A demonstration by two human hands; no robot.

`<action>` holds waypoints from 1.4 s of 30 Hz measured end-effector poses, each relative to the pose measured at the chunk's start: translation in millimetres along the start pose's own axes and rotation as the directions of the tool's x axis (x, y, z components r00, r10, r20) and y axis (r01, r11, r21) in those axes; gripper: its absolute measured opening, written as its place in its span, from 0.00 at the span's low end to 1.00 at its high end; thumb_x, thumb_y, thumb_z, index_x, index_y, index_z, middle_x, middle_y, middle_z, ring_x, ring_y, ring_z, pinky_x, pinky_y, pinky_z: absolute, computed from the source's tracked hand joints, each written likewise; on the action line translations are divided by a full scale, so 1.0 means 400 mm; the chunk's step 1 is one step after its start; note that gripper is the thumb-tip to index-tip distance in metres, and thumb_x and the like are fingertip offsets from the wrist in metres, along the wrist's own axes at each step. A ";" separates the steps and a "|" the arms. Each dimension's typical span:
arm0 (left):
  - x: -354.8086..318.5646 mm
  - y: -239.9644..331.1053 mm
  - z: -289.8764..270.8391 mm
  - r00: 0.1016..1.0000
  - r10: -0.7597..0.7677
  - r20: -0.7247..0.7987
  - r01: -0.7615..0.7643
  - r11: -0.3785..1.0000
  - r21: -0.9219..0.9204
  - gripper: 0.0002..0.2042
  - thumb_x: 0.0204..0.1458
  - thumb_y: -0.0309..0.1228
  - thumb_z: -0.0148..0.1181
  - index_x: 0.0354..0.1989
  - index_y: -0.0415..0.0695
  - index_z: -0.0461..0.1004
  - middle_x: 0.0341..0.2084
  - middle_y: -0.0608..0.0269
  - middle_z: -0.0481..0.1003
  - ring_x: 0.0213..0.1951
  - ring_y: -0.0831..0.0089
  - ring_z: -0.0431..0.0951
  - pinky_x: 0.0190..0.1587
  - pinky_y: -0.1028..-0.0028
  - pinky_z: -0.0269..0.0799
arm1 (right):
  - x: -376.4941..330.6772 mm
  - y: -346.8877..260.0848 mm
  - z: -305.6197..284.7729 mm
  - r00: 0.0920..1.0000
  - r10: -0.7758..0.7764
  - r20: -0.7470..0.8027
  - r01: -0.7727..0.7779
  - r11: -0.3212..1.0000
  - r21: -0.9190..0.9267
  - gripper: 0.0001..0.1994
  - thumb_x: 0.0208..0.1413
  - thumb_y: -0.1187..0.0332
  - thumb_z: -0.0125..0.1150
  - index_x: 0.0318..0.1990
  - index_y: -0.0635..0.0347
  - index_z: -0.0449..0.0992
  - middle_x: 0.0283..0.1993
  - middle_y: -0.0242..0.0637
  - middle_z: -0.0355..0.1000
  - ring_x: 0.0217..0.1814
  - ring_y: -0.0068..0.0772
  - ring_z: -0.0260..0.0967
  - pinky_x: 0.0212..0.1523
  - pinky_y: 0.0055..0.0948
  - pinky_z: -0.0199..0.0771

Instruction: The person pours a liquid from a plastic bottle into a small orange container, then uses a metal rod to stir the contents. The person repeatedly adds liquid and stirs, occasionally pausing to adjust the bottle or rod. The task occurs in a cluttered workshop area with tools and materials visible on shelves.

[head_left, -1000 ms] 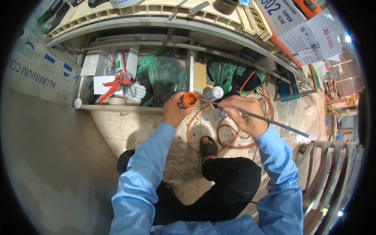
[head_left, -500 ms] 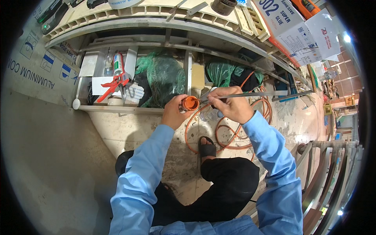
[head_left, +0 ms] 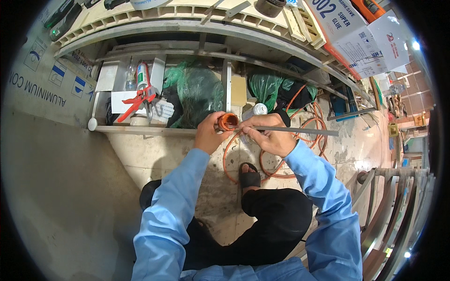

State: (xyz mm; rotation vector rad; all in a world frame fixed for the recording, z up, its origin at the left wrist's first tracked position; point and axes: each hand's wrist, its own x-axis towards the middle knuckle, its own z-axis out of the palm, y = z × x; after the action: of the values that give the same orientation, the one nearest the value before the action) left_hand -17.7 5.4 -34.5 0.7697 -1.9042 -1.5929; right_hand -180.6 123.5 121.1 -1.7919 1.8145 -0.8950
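Note:
My left hand [head_left: 209,134] is wrapped round a small open jar [head_left: 228,122] with orange-red stuff inside, its mouth tipped toward me. Between the thumb and fingers of my right hand [head_left: 273,136] is a long thin grey metal strip [head_left: 315,131]. One end of the strip reaches the jar's mouth; the other sticks out to the right past my wrist. How deep the near end sits inside the jar is hard to tell. Just beyond my right hand lies a white can [head_left: 255,110], partly hidden.
Ahead is a workbench [head_left: 154,35] with a lower shelf. On that shelf lie a red caulking gun [head_left: 140,98] and green plastic bags [head_left: 201,91]. An orange hose [head_left: 262,164] coils on the floor by my sandalled foot. A cardboard box [head_left: 347,40] stands at the bench's right end.
My right hand has moved left and slightly down, bringing the strip's end to the jar's mouth. The strip's far end has dropped lower. My left hand and the jar have barely moved.

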 end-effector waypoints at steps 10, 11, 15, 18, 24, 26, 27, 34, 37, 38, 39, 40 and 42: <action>-0.001 0.010 0.008 0.999 -0.040 0.022 0.039 0.998 0.041 0.30 0.41 0.27 0.81 0.57 0.44 0.77 0.47 0.63 0.83 0.47 0.72 0.82 0.50 0.70 0.77 | 0.018 0.000 -0.006 0.999 -0.009 0.041 0.014 0.992 -0.123 0.08 0.58 0.78 0.61 0.42 0.68 0.84 0.39 0.51 0.82 0.38 0.53 0.81 0.42 0.42 0.81; -0.002 0.010 0.005 0.999 -0.041 0.017 0.040 0.998 0.041 0.30 0.42 0.27 0.81 0.57 0.44 0.77 0.47 0.63 0.83 0.47 0.72 0.82 0.50 0.70 0.76 | 0.017 -0.003 0.000 0.998 -0.035 0.061 0.040 0.996 -0.083 0.08 0.58 0.78 0.61 0.43 0.68 0.84 0.39 0.51 0.82 0.38 0.53 0.81 0.42 0.43 0.81; -0.006 0.007 -0.004 0.999 -0.037 -0.004 0.037 0.995 0.093 0.30 0.42 0.27 0.81 0.57 0.43 0.77 0.46 0.62 0.83 0.47 0.72 0.82 0.51 0.70 0.76 | -0.001 -0.008 -0.012 0.995 0.003 0.102 0.005 0.997 -0.077 0.09 0.57 0.79 0.61 0.43 0.69 0.83 0.39 0.52 0.81 0.39 0.56 0.81 0.42 0.43 0.81; -0.002 0.007 0.000 0.998 -0.059 -0.003 0.059 0.995 0.080 0.31 0.41 0.26 0.81 0.57 0.43 0.77 0.47 0.63 0.83 0.48 0.72 0.82 0.51 0.70 0.76 | -0.001 -0.003 -0.014 0.999 0.051 0.004 -0.050 0.987 -0.155 0.09 0.57 0.79 0.61 0.44 0.69 0.83 0.40 0.52 0.81 0.39 0.56 0.80 0.41 0.44 0.81; 0.001 0.001 -0.002 0.999 -0.046 -0.008 0.046 0.999 0.003 0.31 0.41 0.24 0.80 0.58 0.43 0.76 0.47 0.63 0.84 0.49 0.73 0.83 0.52 0.70 0.76 | -0.007 -0.003 0.023 0.995 -0.095 0.039 0.095 0.995 -0.005 0.08 0.59 0.78 0.61 0.44 0.67 0.83 0.39 0.51 0.81 0.39 0.55 0.79 0.41 0.44 0.80; -0.001 -0.003 -0.002 0.999 -0.053 -0.006 0.053 0.997 0.048 0.31 0.41 0.24 0.80 0.58 0.42 0.76 0.47 0.63 0.84 0.49 0.73 0.83 0.53 0.70 0.76 | -0.016 -0.003 0.020 0.994 -0.092 0.051 0.096 0.992 -0.079 0.09 0.59 0.78 0.61 0.45 0.66 0.83 0.39 0.50 0.80 0.40 0.55 0.79 0.41 0.45 0.80; -0.001 -0.005 -0.001 0.998 -0.060 -0.006 0.060 0.996 0.067 0.31 0.41 0.24 0.80 0.58 0.42 0.76 0.47 0.63 0.84 0.49 0.73 0.83 0.53 0.70 0.76 | -0.020 -0.002 0.015 0.995 -0.074 0.063 0.082 0.988 -0.133 0.10 0.58 0.78 0.61 0.46 0.66 0.82 0.39 0.50 0.80 0.40 0.55 0.79 0.41 0.45 0.79; 0.006 -0.019 -0.001 0.998 -0.066 -0.002 0.066 0.998 -0.020 0.29 0.42 0.23 0.80 0.56 0.42 0.76 0.47 0.59 0.81 0.48 0.70 0.83 0.51 0.70 0.80 | -0.034 0.002 0.056 0.986 -0.076 0.149 0.098 0.985 -0.145 0.11 0.56 0.82 0.62 0.47 0.66 0.80 0.44 0.49 0.79 0.43 0.57 0.79 0.44 0.45 0.81; -0.001 -0.034 -0.001 1.000 -0.020 -0.013 0.020 1.000 -0.013 0.30 0.42 0.22 0.80 0.56 0.42 0.76 0.47 0.61 0.81 0.49 0.71 0.83 0.53 0.70 0.80 | -0.044 0.001 0.082 0.980 -0.087 0.178 0.115 0.981 -0.155 0.16 0.56 0.79 0.64 0.52 0.62 0.80 0.46 0.47 0.78 0.44 0.55 0.79 0.44 0.45 0.82; -0.006 -0.039 0.001 0.999 -0.039 -0.017 0.038 0.997 -0.069 0.30 0.42 0.21 0.79 0.57 0.43 0.76 0.47 0.61 0.81 0.49 0.71 0.83 0.53 0.70 0.80 | -0.050 0.004 0.085 0.981 -0.103 0.165 0.130 0.978 -0.163 0.18 0.56 0.77 0.65 0.55 0.60 0.79 0.47 0.45 0.78 0.44 0.53 0.79 0.44 0.45 0.83; -0.006 -0.043 0.004 0.997 -0.069 -0.016 0.067 0.991 -0.119 0.30 0.42 0.21 0.79 0.57 0.43 0.76 0.47 0.61 0.81 0.49 0.71 0.83 0.54 0.70 0.80 | -0.056 0.012 0.081 0.985 -0.113 0.132 0.134 0.978 -0.161 0.20 0.55 0.76 0.66 0.57 0.58 0.79 0.47 0.44 0.77 0.44 0.52 0.79 0.43 0.44 0.84; -0.019 -0.046 0.003 0.989 -0.150 0.002 0.149 0.977 -0.155 0.30 0.42 0.20 0.79 0.57 0.43 0.76 0.48 0.61 0.81 0.49 0.71 0.83 0.55 0.70 0.80 | -0.075 0.018 0.084 0.988 -0.130 0.081 0.142 0.974 -0.176 0.22 0.56 0.76 0.66 0.59 0.58 0.77 0.48 0.44 0.78 0.44 0.50 0.80 0.44 0.43 0.84; -0.026 -0.048 0.000 0.993 -0.120 -0.010 0.116 0.979 -0.167 0.30 0.43 0.20 0.79 0.57 0.43 0.75 0.49 0.61 0.81 0.50 0.71 0.83 0.56 0.70 0.80 | -0.123 0.059 0.076 0.997 -0.071 -0.003 0.069 0.975 -0.212 0.24 0.57 0.75 0.67 0.63 0.58 0.75 0.50 0.43 0.78 0.44 0.46 0.81 0.45 0.40 0.84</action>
State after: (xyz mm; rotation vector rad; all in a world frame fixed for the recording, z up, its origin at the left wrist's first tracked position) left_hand -8.9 10.2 -54.0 0.8365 -1.7134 -1.7837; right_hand -172.5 166.7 76.8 -1.9945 1.9266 -0.7614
